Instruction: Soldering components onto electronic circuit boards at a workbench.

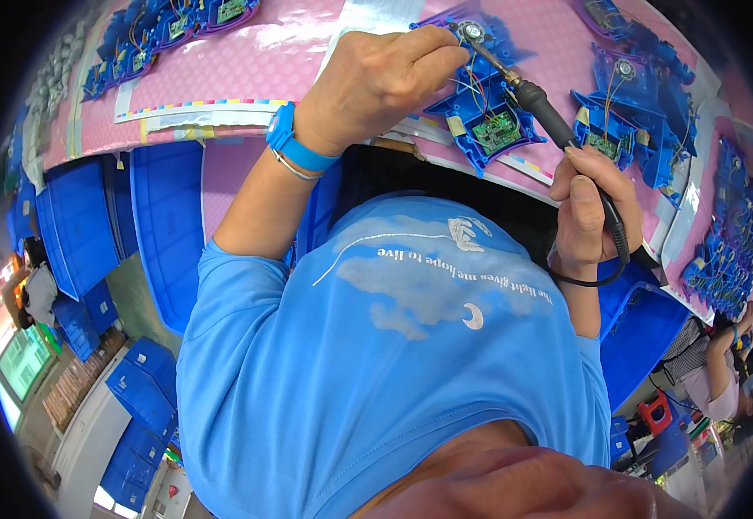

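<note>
My right hand (593, 203) grips a black-handled soldering iron (542, 111). The iron's metal tip reaches up and left to a small round speaker (472, 32) in a blue plastic housing (454, 105). My left hand (394, 73) is closed in a pinch beside the speaker; what its fingertips hold is too small to make out. Thin wires run from the speaker area down to a green circuit board (496, 131) in the lower part of the housing. Whether the tip touches the speaker's contacts, I cannot tell.
More blue housings with boards and wires (623, 108) lie to the right, with a dense pile (727, 233) beyond. Another row (169, 35) sits far left on the pink table cover (255, 56). Blue bins (169, 225) stand below the table edge. A co-worker's arm (722, 363) shows at right.
</note>
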Demonstrator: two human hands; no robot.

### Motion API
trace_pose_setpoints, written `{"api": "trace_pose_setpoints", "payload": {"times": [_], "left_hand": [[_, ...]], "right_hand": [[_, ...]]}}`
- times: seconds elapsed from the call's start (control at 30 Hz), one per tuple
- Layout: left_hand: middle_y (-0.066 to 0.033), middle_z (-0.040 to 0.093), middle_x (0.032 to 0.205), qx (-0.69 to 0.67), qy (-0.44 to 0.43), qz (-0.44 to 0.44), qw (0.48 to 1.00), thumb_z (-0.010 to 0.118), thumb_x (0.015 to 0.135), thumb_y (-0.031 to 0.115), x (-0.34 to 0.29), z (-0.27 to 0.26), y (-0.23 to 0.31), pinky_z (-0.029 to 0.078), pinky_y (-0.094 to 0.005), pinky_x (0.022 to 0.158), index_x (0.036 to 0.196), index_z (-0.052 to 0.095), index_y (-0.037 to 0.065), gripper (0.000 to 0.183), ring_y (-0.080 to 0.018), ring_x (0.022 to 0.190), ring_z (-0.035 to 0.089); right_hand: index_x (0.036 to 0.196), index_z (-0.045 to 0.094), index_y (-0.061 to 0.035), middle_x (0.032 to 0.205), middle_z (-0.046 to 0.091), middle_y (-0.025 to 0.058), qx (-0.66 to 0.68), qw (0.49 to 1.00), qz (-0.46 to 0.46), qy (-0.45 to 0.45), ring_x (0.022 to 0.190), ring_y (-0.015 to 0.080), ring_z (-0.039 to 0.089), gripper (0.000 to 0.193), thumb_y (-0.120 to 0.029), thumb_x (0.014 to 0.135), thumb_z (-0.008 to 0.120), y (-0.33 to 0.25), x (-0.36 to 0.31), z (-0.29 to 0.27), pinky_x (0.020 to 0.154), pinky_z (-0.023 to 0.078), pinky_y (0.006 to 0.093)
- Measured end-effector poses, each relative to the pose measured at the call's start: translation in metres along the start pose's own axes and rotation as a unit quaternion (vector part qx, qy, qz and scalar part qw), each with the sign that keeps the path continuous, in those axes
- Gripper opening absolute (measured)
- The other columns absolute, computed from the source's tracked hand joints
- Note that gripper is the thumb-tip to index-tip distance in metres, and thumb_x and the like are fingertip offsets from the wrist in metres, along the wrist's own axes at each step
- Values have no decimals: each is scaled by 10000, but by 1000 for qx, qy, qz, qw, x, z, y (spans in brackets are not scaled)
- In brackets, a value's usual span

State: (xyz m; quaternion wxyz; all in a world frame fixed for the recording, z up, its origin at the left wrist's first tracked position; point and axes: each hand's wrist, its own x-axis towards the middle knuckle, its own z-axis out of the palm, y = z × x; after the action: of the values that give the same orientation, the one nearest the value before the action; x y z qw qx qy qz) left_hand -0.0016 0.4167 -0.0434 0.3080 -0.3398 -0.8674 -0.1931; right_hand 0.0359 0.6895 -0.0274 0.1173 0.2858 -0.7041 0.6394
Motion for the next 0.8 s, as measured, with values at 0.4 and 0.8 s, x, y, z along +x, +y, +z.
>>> {"api": "trace_pose_setpoints", "payload": {"times": [0.4, 0.8], "left_hand": [[-8, 691, 984, 1, -25, -15, 1000, 801, 789, 167, 1, 1, -1, 539, -288, 541, 1027, 664, 98, 283, -187, 751, 708], [-9, 702, 967, 3, -16, -15, 1000, 795, 804, 155, 0, 1, 1, 543, -289, 547, 1017, 679, 88, 252, -185, 744, 710]], "right_hand": [[1094, 681, 103, 715, 616, 122, -9, 1000, 0, -7, 624, 170, 570, 267, -75, 906, 618, 2, 5, 1, 646, 458, 308], [1064, 689, 97, 687, 610, 114, -36, 999, -33, -16, 590, 173, 555, 256, -82, 893, 628, 3, 7, 1, 618, 416, 314]]}}
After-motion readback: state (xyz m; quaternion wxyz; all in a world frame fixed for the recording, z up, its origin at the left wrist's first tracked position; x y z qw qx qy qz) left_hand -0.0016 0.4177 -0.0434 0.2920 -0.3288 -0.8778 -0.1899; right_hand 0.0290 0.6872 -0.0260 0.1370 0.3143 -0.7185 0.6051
